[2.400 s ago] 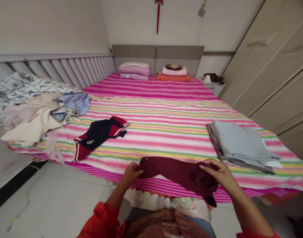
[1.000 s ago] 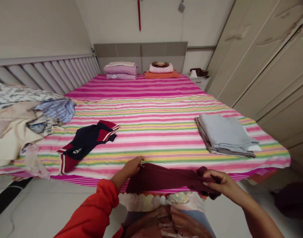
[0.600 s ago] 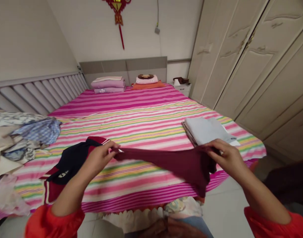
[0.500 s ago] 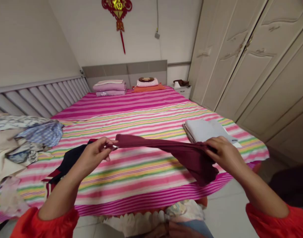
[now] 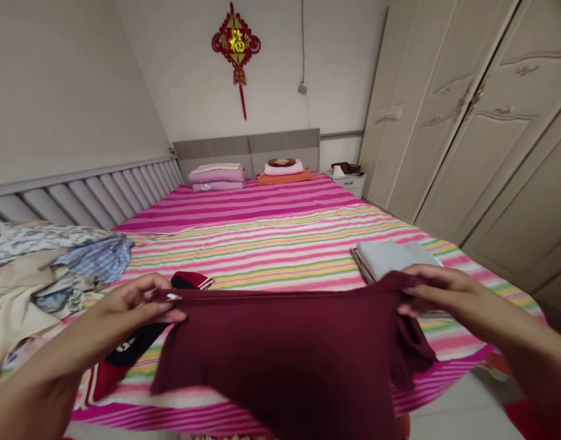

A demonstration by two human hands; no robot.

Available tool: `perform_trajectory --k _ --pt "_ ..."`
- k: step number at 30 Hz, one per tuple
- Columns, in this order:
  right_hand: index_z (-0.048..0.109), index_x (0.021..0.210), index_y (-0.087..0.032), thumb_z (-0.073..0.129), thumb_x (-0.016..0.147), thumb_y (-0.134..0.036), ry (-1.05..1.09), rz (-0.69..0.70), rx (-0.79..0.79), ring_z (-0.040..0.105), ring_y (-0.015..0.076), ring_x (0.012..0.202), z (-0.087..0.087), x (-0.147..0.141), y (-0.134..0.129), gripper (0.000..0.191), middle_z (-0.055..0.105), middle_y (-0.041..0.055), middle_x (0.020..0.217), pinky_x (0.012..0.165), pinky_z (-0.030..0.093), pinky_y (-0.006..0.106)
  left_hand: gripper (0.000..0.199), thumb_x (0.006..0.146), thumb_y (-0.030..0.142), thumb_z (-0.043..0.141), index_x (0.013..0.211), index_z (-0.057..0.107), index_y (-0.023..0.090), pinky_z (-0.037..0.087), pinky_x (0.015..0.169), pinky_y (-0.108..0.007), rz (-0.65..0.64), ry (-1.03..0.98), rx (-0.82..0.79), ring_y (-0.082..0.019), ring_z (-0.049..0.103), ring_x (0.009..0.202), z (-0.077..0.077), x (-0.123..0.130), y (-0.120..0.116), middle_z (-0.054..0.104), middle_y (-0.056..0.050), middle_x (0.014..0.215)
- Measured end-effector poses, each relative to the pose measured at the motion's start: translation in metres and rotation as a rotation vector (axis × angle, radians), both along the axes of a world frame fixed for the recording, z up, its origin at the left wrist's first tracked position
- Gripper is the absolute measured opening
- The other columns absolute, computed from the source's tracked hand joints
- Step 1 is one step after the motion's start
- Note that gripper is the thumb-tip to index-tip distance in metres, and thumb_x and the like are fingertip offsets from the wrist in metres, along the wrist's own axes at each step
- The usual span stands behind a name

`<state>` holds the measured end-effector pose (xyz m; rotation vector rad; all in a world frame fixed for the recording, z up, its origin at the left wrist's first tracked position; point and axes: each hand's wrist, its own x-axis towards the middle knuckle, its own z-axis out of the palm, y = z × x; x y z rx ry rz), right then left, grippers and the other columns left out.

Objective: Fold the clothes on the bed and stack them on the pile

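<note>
A maroon garment (image 5: 280, 342) hangs stretched between my two hands above the front of the bed, its lower part dropping past the bottom of the view. My left hand (image 5: 145, 305) pinches its upper left corner, where a small white tag shows. At the opposite end, the fingers of my right hand (image 5: 429, 290) are closed on the upper right corner, and a fold droops below them. Behind my left forearm lies a navy and red garment (image 5: 138, 345) with white stripes, partly covered. Just beyond my right hand sits a folded light grey stack of cloth (image 5: 390, 256).
Loose clothes (image 5: 55, 269) are heaped on the bed's left side. Folded purple bedding (image 5: 219, 176) and a pink pillow (image 5: 284, 167) on orange cloth lie by the headboard (image 5: 285, 143). A wardrobe (image 5: 468, 122) lines the right, beside a small nightstand (image 5: 354, 182).
The maroon garment has gone from a narrow, twisted strip to a spread panel hanging down. Both hands have come lower and farther apart, and the view has tilted up slightly.
</note>
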<state>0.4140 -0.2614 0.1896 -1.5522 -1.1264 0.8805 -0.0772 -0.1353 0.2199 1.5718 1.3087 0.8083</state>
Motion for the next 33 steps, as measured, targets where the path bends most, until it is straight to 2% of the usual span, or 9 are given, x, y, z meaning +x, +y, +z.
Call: perform_trajectory --k 4,10,13,16,21,23,26,29,33 --pt "0.067 0.068 -0.018 0.090 0.044 -0.036 0.141 0.038 -0.116 0.070 0.0192 0.062 -0.020 0.018 0.082 0.039 0.070 0.0028 0.065 0.060 0.057 0.027 0.050 0.047 0.050 0.087 0.074 0.057 0.020 0.056 0.066 -0.030 -0.064 -0.058 0.051 -0.021 0.070 0.072 -0.011 0.038 0.057 0.067 0.000 0.070" --pt "0.068 0.071 -0.018 0.082 0.059 -0.035 -0.037 -0.068 0.329 0.057 0.0113 0.048 -0.002 0.054 0.170 0.025 0.062 -0.0031 0.054 0.050 0.049 0.023 0.047 0.047 0.048 0.085 0.073 0.059 0.018 0.052 0.069 -0.030 0.031 -0.079 0.471 -0.016 0.063 0.068 0.015 0.082 0.144 0.065 0.001 0.068" --pt "0.070 0.083 -0.018 0.075 0.068 -0.038 -0.106 -0.081 0.491 0.059 0.0134 0.052 -0.007 0.060 0.193 0.026 0.064 -0.0015 0.060 0.054 0.051 0.027 0.044 0.053 0.048 0.080 0.076 0.058 0.018 0.052 0.075 -0.033 0.064 -0.158 0.553 -0.017 0.065 0.074 0.006 0.092 0.167 0.069 -0.002 0.075" --pt "0.070 0.085 -0.020 0.066 0.070 -0.030 -0.249 -0.131 0.580 0.066 0.0187 0.072 -0.057 0.049 0.201 0.019 0.070 0.0030 0.077 0.073 0.055 0.035 0.033 0.062 0.046 0.072 0.076 0.060 0.018 0.053 0.083 -0.038 0.001 -0.103 0.592 -0.022 0.067 0.087 -0.045 0.089 0.168 0.073 -0.009 0.091" --pt "0.070 0.085 -0.021 0.051 0.073 -0.018 -0.576 -0.029 0.427 0.066 0.0244 0.094 -0.194 0.004 0.163 0.023 0.071 0.0102 0.097 0.088 0.053 0.041 0.021 0.073 0.036 0.058 0.085 0.067 0.020 0.054 0.083 -0.036 -0.042 0.234 0.541 -0.022 0.069 0.088 -0.182 0.049 0.120 0.074 -0.008 0.090" --pt "0.070 0.091 -0.020 0.045 0.076 -0.013 -0.664 0.042 0.338 0.066 0.0235 0.094 -0.231 -0.014 0.136 0.030 0.071 0.0106 0.099 0.087 0.054 0.040 0.026 0.074 0.034 0.056 0.091 0.068 0.020 0.055 0.080 -0.033 -0.018 0.276 0.502 -0.021 0.069 0.084 -0.227 0.030 0.094 0.074 -0.008 0.087" --pt "0.068 0.100 -0.020 0.041 0.081 -0.010 -0.798 0.053 0.294 0.064 0.0235 0.099 -0.244 -0.031 0.103 0.034 0.069 0.0106 0.105 0.088 0.053 0.039 0.033 0.077 0.036 0.054 0.102 0.068 0.019 0.056 0.076 -0.028 0.088 0.270 0.464 -0.018 0.069 0.083 -0.262 0.013 0.063 0.073 -0.008 0.092" --pt "0.065 0.106 -0.021 0.042 0.080 -0.007 -0.936 0.088 0.243 0.064 0.0231 0.099 -0.229 -0.043 0.082 0.037 0.069 0.0093 0.104 0.087 0.051 0.036 0.037 0.078 0.041 0.056 0.107 0.067 0.021 0.057 0.072 -0.027 0.201 0.243 0.434 -0.018 0.069 0.083 -0.273 0.010 0.043 0.072 -0.009 0.106" --pt "0.066 0.097 -0.022 0.045 0.078 -0.006 -1.063 0.237 -0.045 0.067 0.0185 0.079 -0.216 -0.055 0.063 0.032 0.069 0.0058 0.094 0.069 0.049 0.026 0.027 0.073 0.048 0.063 0.081 0.066 0.022 0.057 0.058 -0.024 0.187 0.146 0.301 -0.016 0.068 0.068 -0.286 0.012 0.026 0.072 -0.009 0.108"
